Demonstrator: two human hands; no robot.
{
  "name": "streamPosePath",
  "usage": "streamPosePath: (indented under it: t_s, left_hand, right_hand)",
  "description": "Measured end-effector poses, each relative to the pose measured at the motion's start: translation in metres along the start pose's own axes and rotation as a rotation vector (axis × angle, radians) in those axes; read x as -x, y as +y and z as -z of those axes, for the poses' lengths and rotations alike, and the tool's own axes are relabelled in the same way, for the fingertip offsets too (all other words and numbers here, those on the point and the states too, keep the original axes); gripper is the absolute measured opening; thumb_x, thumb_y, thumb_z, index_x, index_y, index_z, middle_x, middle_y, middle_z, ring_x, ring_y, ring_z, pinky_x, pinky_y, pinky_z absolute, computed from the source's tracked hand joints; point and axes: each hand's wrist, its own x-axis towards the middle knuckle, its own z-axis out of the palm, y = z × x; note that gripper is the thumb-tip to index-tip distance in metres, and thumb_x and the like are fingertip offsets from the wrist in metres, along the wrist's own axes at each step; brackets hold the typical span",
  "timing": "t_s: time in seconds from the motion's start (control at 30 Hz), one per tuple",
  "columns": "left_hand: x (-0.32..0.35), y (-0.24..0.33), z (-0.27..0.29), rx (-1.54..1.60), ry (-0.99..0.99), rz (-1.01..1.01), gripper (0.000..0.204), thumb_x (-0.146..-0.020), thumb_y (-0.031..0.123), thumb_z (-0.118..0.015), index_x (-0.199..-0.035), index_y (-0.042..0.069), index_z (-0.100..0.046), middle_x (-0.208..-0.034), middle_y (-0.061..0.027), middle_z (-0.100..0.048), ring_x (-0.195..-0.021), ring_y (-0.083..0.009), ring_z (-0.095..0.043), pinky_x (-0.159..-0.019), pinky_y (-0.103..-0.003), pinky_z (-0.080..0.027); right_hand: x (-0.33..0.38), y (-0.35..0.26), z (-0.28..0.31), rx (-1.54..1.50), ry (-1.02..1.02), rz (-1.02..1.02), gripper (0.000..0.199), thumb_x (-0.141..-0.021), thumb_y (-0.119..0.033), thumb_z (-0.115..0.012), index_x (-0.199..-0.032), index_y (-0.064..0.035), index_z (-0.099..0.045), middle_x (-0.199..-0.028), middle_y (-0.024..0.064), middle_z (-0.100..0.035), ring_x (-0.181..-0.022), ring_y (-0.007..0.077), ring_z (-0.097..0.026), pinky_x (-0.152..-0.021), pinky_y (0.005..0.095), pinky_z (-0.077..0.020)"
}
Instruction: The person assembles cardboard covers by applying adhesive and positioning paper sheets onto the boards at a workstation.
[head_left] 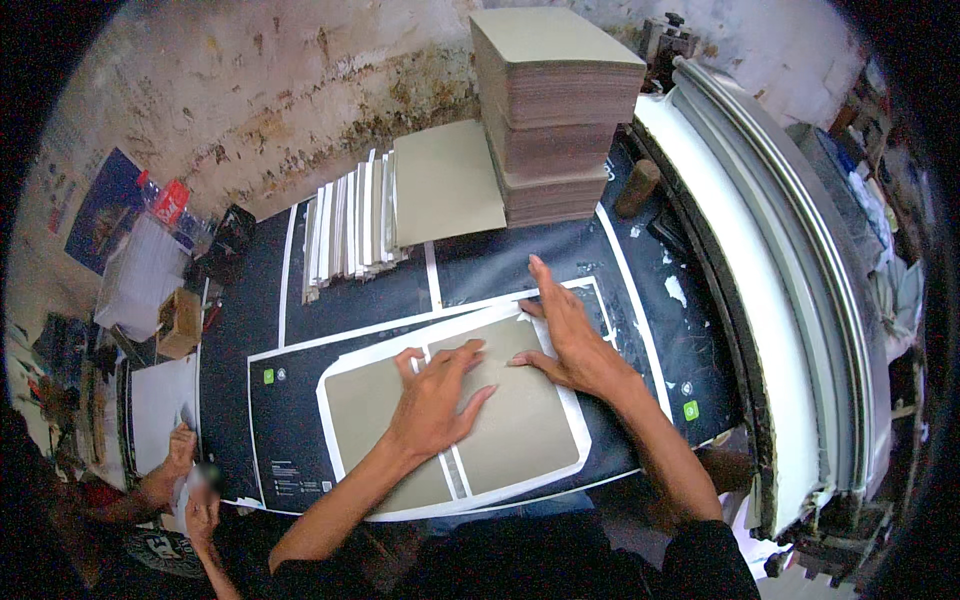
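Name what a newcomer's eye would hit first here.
Probably the tall stack of grey-tan boards at the back of the dark-covered table, towering over everything else on it. Next, likely the long machine with metal rails along the right side, bowed by the fisheye. Then, front and center, the left hand and right hand, spread over two grey-tan panels on a white sheet.

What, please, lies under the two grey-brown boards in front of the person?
A white sheet shows around and between the boards, over the dark table surface. What they cover directly cannot be seen.
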Motion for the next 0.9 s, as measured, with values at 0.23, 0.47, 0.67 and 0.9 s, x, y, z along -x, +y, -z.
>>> streamPosePath:
  t_s: [0.23, 0.47, 0.67, 0.9]
  left_hand:
    - [0.063, -0.008, 0.044, -0.036, 0.131, 0.305, 0.052, -0.084, 0.024, -0.08, -0.128, 0.008, -0.059, -0.122, -0.0072, -0.069, -0.114, -0.0209, -0.064, -0.107, -0.051, -0.022]
    - [0.114, -0.028, 0.057, -0.108, 0.293, 0.521, 0.05, -0.082, 0.023, -0.08, -0.124, 0.011, -0.058, -0.116, -0.0028, -0.071, -0.116, -0.0205, -0.061, -0.103, -0.043, -0.027]
    - [0.158, -0.099, 0.069, -0.082, 0.49, 0.68, 0.051, -0.077, 0.03, -0.085, -0.119, 0.008, -0.065, -0.1, -0.0064, -0.071, -0.103, -0.0221, -0.064, -0.098, -0.045, -0.034]
    - [0.113, -0.133, 0.072, -0.014, 0.343, 0.513, 0.07, -0.067, 0.047, -0.091, -0.119, 0.01, -0.063, -0.112, -0.0121, -0.062, -0.114, -0.0307, -0.055, -0.094, -0.048, -0.038]
  right_hand:
    - [0.012, -0.006, -0.017, 0.142, -0.087, -0.12, 0.108, -0.092, -0.017, -0.071, -0.159, -0.0034, 0.013, -0.166, 0.0255, -0.012, -0.146, 0.0362, -0.035, -0.122, 0.063, -0.0146]
    - [0.015, -0.013, -0.012, -0.147, -0.051, -0.134, 0.105, -0.09, -0.003, -0.069, -0.161, -0.0081, 0.008, -0.167, 0.0227, -0.017, -0.146, 0.0397, -0.036, -0.124, 0.0608, -0.0109]
    - [0.012, -0.034, -0.031, 0.0, 0.012, -0.117, 0.096, -0.09, -0.001, -0.069, -0.161, -0.0126, -0.005, -0.147, 0.0274, -0.049, -0.136, 0.042, -0.05, -0.123, 0.0556, -0.0183]
    - [0.013, -0.088, -0.085, -0.1, -0.146, 0.164, 0.063, -0.091, -0.013, -0.071, -0.148, -0.004, -0.045, -0.141, 0.0236, -0.057, -0.127, 0.0397, -0.057, -0.114, 0.0466, -0.0395]
